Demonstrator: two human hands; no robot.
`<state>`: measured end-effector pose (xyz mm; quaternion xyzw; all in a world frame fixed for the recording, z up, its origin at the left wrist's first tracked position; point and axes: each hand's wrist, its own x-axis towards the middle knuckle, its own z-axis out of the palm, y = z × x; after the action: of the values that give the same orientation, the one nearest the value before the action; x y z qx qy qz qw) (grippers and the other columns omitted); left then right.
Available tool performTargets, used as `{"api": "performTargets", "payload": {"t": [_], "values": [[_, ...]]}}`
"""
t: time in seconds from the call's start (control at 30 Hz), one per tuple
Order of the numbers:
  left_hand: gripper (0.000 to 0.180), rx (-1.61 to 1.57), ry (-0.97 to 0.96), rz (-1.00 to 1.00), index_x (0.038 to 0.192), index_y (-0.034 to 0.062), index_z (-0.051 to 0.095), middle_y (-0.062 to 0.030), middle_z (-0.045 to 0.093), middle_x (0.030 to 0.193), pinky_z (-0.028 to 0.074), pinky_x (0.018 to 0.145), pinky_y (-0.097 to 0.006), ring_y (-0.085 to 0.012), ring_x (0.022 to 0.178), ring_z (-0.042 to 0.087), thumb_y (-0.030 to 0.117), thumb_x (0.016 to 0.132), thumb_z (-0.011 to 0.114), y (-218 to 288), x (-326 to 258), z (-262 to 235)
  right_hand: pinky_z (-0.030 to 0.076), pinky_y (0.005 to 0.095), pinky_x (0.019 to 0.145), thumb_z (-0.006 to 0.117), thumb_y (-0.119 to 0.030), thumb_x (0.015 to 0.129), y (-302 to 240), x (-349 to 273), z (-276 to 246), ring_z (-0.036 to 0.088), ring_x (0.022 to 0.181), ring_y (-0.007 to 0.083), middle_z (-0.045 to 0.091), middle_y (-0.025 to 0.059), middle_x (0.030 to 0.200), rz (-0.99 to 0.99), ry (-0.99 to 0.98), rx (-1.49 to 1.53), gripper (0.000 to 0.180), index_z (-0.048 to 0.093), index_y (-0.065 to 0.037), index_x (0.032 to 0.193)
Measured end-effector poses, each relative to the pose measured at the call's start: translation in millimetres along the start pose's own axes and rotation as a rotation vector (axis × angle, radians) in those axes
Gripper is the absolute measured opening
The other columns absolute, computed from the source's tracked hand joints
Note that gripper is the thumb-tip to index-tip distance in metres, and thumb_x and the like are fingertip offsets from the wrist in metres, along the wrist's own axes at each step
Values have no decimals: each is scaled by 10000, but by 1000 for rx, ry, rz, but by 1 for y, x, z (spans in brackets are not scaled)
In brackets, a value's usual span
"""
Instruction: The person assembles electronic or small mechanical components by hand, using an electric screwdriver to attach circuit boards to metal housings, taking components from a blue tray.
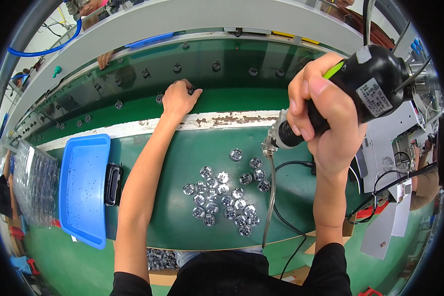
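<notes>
Silver round parts (225, 196), about 24; 2 hands (325, 113).

Tray (84, 187) left of parts pile (224, 195)

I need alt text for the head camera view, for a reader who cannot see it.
The person's right hand grips a black electric screwdriver above a green workbench, while the left hand touches a small part on the conveyor belt. Small round silver parts lie beside a blue tray.
</notes>
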<state>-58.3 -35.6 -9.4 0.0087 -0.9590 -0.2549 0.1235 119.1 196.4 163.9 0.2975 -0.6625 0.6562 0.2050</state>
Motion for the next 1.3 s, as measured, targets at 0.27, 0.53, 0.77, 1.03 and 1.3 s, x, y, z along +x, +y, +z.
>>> {"api": "performTargets", "payload": {"t": [0.27,0.53,0.77,1.03,1.3], "values": [[302,-332,-221,771,952,58,712,-96,681,909,503,820,-397,-276,897,615,257,742,799,52,-70,-1,371,236,409,464,-193,942,-7,3,-10,350,377,75,523,129,731,50,-9,-21,194,463,-8,880],[306,-449,-545,890,949,96,707,-2,655,999,367,966,-391,-224,1048,545,297,750,823,47,-98,1,395,250,418,436,-221,946,13,5,-6,349,368,79,523,141,758,80,-132,280,225,465,-7,882],[320,-474,-551,896,918,83,696,6,634,1004,330,944,-390,-205,1038,520,306,734,832,41,-97,4,380,240,407,448,-230,938,30,7,13,346,368,75,517,141,735,118,-103,83,236,460,-5,867],[310,-476,-602,871,845,61,683,-11,593,938,314,962,-392,-215,1056,499,308,727,829,44,-96,4,370,233,403,435,-227,941,38,6,17,337,367,68,514,136,723,134,-97,58,234,451,-10,856],[326,-470,-517,911,826,83,658,12,661,961,321,902,-365,-192,1048,539,335,714,832,39,-96,10,350,230,403,422,-213,943,43,5,21,320,373,66,515,126,708,122,-124,-14,216,449,-17,856]]}}
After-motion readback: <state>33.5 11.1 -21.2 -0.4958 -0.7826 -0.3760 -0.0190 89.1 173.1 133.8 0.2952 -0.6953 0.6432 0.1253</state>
